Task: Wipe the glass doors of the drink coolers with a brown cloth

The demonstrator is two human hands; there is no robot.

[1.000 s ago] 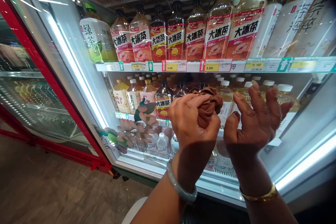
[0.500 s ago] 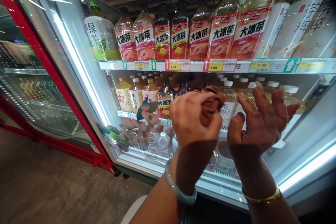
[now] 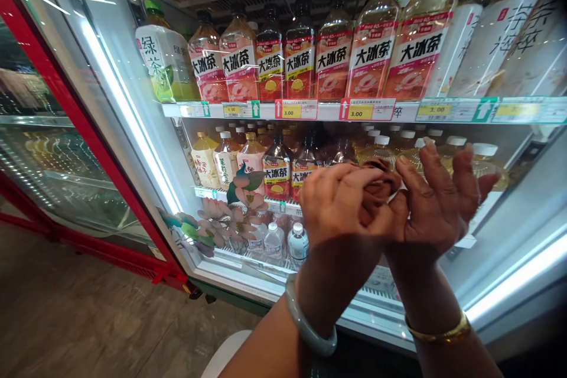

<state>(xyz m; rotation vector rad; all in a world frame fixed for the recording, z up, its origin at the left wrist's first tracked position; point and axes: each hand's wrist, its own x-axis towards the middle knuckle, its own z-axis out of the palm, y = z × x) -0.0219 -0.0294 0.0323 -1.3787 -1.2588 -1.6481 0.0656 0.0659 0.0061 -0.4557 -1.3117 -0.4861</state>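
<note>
Head camera: to the left of the brown cloth (image 3: 380, 194), a slanting red frame (image 3: 105, 153) edges the drinks cooler, with a flower picture (image 3: 243, 224) nearer and slightly below cloth level. Your left hand (image 3: 341, 204) sits just left of the cloth, fingers curled around its bunched folds. Your right hand (image 3: 433, 212) is raised immediately to the cloth's right, fingers spread wide and holding nothing; whether it rests on glass you cannot tell from this angle. White-capped bottles (image 3: 485, 152) stand behind, farther right of the cloth. By appearances, you are wiping the cooler's glass; the next move calls for a firm hold on the cloth and your spread fingers clear of its path.
</note>
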